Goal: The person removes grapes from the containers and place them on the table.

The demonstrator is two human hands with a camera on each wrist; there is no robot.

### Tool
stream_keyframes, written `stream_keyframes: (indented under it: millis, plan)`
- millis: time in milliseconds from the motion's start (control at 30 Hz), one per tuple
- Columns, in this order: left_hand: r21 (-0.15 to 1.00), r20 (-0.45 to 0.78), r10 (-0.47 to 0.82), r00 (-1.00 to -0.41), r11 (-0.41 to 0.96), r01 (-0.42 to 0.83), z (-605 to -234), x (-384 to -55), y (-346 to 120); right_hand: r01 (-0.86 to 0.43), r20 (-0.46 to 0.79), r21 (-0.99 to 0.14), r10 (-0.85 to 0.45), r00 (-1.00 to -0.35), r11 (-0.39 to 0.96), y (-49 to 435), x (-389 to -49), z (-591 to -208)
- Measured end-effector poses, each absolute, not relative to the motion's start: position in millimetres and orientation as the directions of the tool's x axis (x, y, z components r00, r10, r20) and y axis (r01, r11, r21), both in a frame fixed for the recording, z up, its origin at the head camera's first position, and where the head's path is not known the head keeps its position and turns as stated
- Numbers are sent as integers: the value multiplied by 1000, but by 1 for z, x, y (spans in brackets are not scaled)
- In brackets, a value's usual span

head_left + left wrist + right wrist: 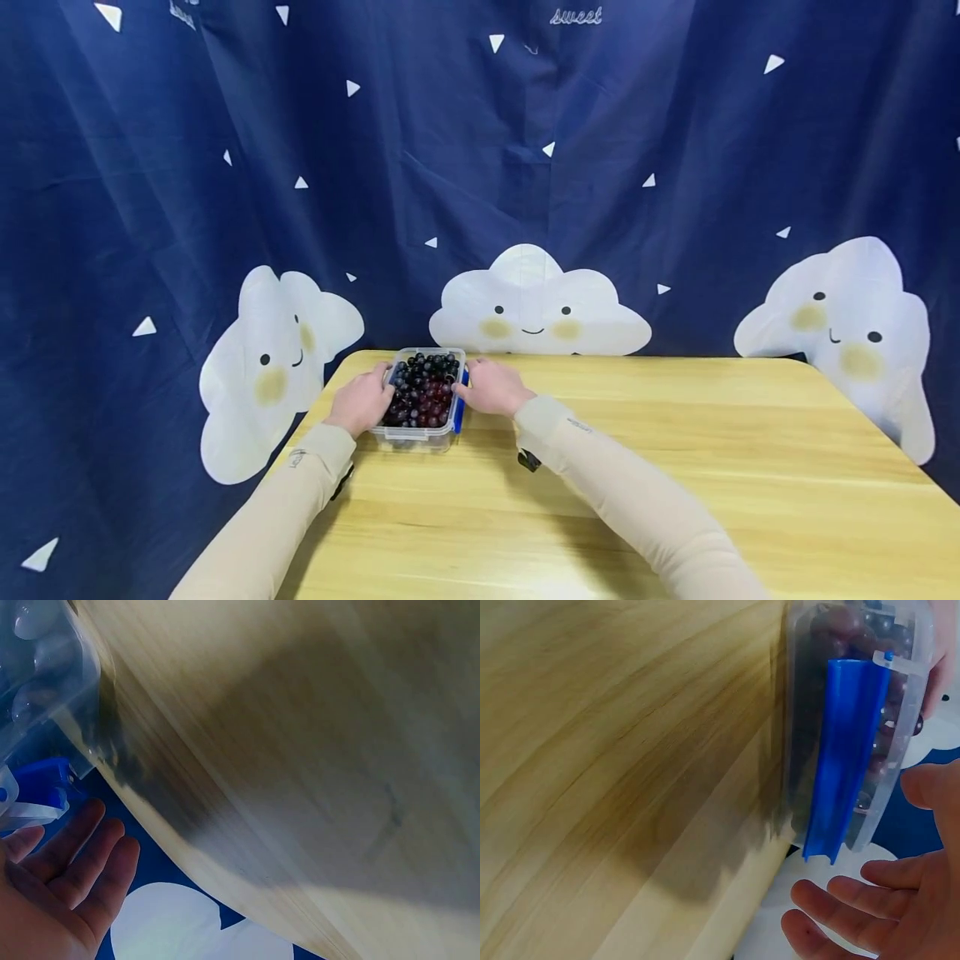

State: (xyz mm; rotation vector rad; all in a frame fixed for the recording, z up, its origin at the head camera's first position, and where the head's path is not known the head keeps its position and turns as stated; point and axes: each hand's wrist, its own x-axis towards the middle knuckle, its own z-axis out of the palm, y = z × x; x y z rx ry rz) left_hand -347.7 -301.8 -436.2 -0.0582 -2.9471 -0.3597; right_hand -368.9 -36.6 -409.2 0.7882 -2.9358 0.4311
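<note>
Near the table's far left corner stands a clear plastic food container [416,434] with dark grapes [423,387] heaped inside. A blue latch [844,757] hangs down its right wall, and another blue latch [41,784] shows on the side by my left hand. My left hand [362,400] is at the container's left rim, its fingers [105,881] extended just below that latch. On the opposite side, my right hand [493,387] has its thumb near the rim. The right wrist view shows its fingers [877,900] spread and loosely bent, apart from the wall.
The light wooden table [660,467] stretches to the right and toward me. Its far edge runs close behind the container. A dark blue curtain [480,167] with printed white clouds [525,292] hangs behind the table and down its left side.
</note>
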Motion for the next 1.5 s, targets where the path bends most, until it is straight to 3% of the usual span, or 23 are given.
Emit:
stream_keyframes:
  millis: [433,833,1500]
  plan:
    - [243,178,15,-984,968,59,-437,-346,-295,-444,93,-253,-436,-895,859,-45,-372,-419]
    - [258,173,22,-985,964,67,-436,-346,-288,-462,127,-129,-448,-885,877,-47,-368,-423]
    - [235,271,55,-961,965,121,-434,-323,-257,-482,112,3,-480,-870,876,-20,-348,-419]
